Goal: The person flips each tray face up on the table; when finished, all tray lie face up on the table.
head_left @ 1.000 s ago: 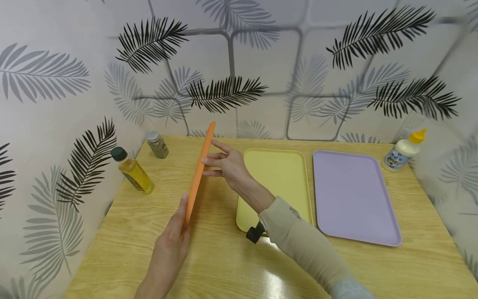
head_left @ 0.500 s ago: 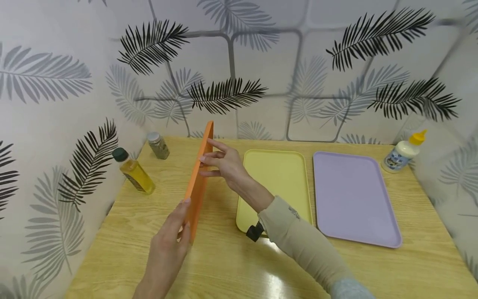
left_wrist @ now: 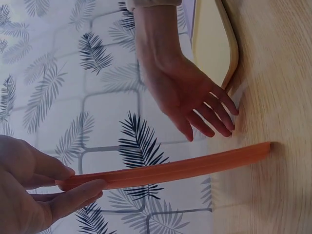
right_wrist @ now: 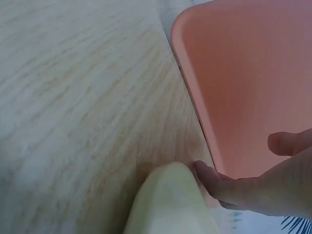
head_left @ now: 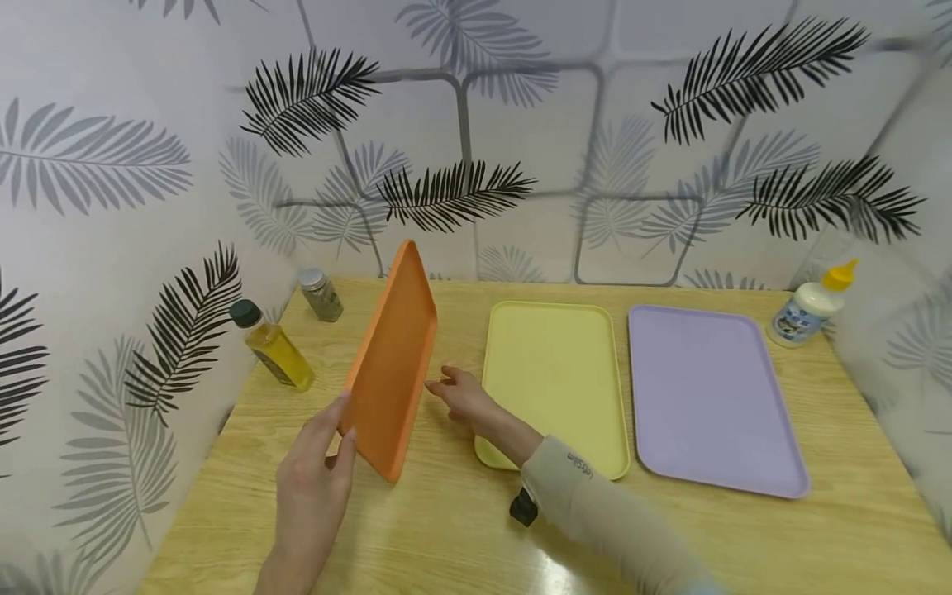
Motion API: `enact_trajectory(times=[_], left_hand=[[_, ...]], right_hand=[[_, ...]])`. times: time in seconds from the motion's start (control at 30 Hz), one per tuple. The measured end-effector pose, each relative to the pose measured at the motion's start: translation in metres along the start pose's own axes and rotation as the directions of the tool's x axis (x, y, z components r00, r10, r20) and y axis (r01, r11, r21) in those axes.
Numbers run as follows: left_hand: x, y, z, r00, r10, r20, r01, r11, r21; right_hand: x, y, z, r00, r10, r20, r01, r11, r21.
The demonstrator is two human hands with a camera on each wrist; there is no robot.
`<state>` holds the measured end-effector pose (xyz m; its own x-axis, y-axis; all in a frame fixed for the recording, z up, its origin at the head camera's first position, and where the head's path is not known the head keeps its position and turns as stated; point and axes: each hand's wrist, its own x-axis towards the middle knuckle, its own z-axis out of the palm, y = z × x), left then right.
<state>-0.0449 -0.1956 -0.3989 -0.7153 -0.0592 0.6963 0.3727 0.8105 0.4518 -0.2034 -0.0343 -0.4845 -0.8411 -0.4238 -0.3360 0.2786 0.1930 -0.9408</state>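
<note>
An orange tray (head_left: pixel 396 372) stands steeply tilted, its lower long edge down at the table. With thumb and fingers, my left hand (head_left: pixel 307 483) pinches its near upper edge; the left wrist view shows this grip on the tray's rim (left_wrist: pixel 170 170) from the side. On the tray's inner side is my right hand (head_left: pixel 470 402), low over the table, fingers extended. A gap separates that hand (left_wrist: pixel 180 92) from the tray in the left wrist view. Seen from the right wrist, thumb and fingers (right_wrist: pixel 263 190) are spread before the tray's face (right_wrist: pixel 248 73).
A yellow tray (head_left: pixel 550 372) lies flat right of the orange one, under the right forearm. Beyond it is a purple tray (head_left: pixel 710 397). At left stand an oil bottle (head_left: pixel 277 351) and a small spice jar (head_left: pixel 321 296); a yellow-capped squeeze bottle (head_left: pixel 806 310) is at back right.
The orange tray has turned from edge-on so its inner face shows, its top leaning left. My right hand has let go of it and dropped toward the table. The left hand has shifted slightly left.
</note>
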Motion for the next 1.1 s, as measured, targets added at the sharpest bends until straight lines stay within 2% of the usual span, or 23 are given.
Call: enact_trajectory(times=[0.1, 0.23, 0.33, 0.43, 0.5, 0.53, 0.63, 0.67, 0.73, 0.77, 0.87, 1.0, 1.1], left_hand=[[0.002, -0.006, -0.002, 0.999, -0.044, -0.004, 0.044, 0.999, -0.010], [0.005, -0.016, -0.005, 0.990, -0.139, 0.015, 0.139, 0.989, -0.054], [0.006, -0.024, -0.008, 0.973, -0.229, 0.032, 0.231, 0.967, -0.106], [0.007, -0.032, -0.011, 0.943, -0.329, 0.051, 0.333, 0.927, -0.173], [0.007, -0.037, -0.014, 0.911, -0.405, 0.072, 0.411, 0.884, -0.225], [0.008, -0.040, -0.015, 0.890, -0.448, 0.086, 0.454, 0.854, -0.253], [0.009, -0.047, -0.019, 0.811, -0.570, 0.136, 0.579, 0.744, -0.333], [0.009, -0.050, -0.020, 0.780, -0.607, 0.153, 0.615, 0.700, -0.361], [0.009, -0.055, -0.022, 0.727, -0.662, 0.181, 0.665, 0.616, -0.421], [0.009, -0.057, -0.023, 0.709, -0.678, 0.192, 0.680, 0.586, -0.441], [0.009, -0.064, -0.024, 0.660, -0.720, 0.214, 0.709, 0.502, -0.496], [0.008, -0.069, -0.025, 0.608, -0.758, 0.236, 0.735, 0.427, -0.527], [0.008, -0.072, -0.026, 0.593, -0.763, 0.255, 0.741, 0.394, -0.545]], right_hand=[[-0.003, 0.002, 0.002, 1.000, 0.014, -0.015, -0.014, 0.999, 0.031], [-0.004, 0.003, 0.000, 0.999, 0.015, -0.032, -0.012, 0.998, 0.067], [-0.002, 0.006, -0.001, 1.000, 0.004, -0.020, -0.003, 0.998, 0.070], [0.000, 0.009, -0.002, 1.000, -0.010, -0.013, 0.011, 0.998, 0.066], [0.000, 0.010, -0.001, 1.000, -0.019, -0.021, 0.021, 0.998, 0.067], [0.001, 0.011, -0.001, 0.999, -0.024, -0.029, 0.026, 0.997, 0.069], [0.001, 0.014, 0.001, 0.998, -0.034, -0.061, 0.040, 0.995, 0.094], [0.002, 0.015, 0.002, 0.997, -0.040, -0.068, 0.047, 0.993, 0.105], [0.002, 0.016, 0.002, 0.996, -0.048, -0.078, 0.057, 0.991, 0.121], [0.002, 0.017, 0.002, 0.996, -0.048, -0.082, 0.059, 0.989, 0.132], [0.003, 0.017, 0.000, 0.994, -0.040, -0.100, 0.055, 0.988, 0.146], [0.006, 0.017, -0.004, 0.994, -0.016, -0.109, 0.033, 0.986, 0.161], [0.008, 0.015, -0.005, 0.995, -0.005, -0.099, 0.022, 0.985, 0.171]])
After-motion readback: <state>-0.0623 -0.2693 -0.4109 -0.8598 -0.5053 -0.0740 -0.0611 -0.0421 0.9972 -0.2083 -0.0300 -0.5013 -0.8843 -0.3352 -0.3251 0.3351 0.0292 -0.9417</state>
